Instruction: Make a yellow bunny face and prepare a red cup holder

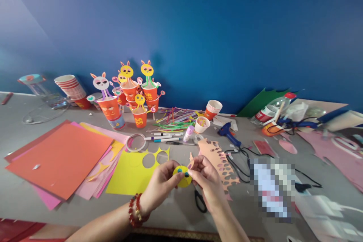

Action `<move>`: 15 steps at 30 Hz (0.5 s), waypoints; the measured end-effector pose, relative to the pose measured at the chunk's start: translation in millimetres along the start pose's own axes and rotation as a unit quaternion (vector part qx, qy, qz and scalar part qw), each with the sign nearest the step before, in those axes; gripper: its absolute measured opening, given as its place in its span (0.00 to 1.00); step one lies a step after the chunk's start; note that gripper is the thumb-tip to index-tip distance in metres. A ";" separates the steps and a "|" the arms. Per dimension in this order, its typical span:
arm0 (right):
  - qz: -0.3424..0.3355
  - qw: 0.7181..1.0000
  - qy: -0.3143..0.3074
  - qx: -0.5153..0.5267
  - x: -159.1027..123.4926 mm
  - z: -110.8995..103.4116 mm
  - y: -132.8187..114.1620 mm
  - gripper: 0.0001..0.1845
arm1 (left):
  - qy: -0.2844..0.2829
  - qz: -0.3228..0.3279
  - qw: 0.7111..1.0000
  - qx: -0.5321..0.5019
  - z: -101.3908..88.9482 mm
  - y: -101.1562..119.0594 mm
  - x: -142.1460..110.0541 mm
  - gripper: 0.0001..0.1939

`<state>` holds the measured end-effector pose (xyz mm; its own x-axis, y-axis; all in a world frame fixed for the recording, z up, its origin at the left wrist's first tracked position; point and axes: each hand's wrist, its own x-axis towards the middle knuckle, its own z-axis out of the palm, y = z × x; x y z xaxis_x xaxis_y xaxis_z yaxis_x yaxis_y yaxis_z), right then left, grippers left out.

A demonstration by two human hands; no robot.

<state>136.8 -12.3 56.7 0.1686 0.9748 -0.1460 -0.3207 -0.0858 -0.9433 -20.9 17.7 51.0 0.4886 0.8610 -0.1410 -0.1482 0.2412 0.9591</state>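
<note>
Between my two hands is a yellow paper disc (pixel 184 181) with dark blue-green eye shapes on it. My left hand (pixel 163 181), wearing red bead bracelets at the wrist, pinches the disc's left side. At the disc's upper right edge, the fingers of my right hand (pixel 206 177) hold a small pink paper ear (pixel 190 165) against it. Black-handled scissors (pixel 200 201) lie beneath my right hand, their blades mostly hidden. Just behind my hands rest a yellow sheet with round holes (pixel 129 174) and a peach sheet with many cutouts (pixel 218 162).
Orange and pink paper sheets (pixel 65 159) are stacked at left. Finished paper-cup animals (pixel 109 107) stand behind them. Pens (pixel 167 140), a tape roll (pixel 136 142) and colored sticks (pixel 176 121) lie mid-table. A blue glue gun (pixel 228 134) with its black cord and a bottle (pixel 273 107) are at right.
</note>
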 end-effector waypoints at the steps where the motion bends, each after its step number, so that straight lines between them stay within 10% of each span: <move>1: 0.000 1.000 -0.003 -0.003 0.2 -0.5 0.4 0.15 | 0.000 -0.001 1.000 -0.001 0.4 0.6 0.2 0.22; 15: -0.013 1.000 -0.001 -0.012 -2.5 -1.1 -1.7 0.19 | -0.001 -0.001 1.000 -0.019 0.5 -1.3 2.1 0.21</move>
<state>138.0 -14.8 58.4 0.1739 0.9773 -0.1212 -0.2934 -0.0661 -0.9537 -19.3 18.9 49.6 0.4910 0.8594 -0.1424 -0.1791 0.2595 0.9490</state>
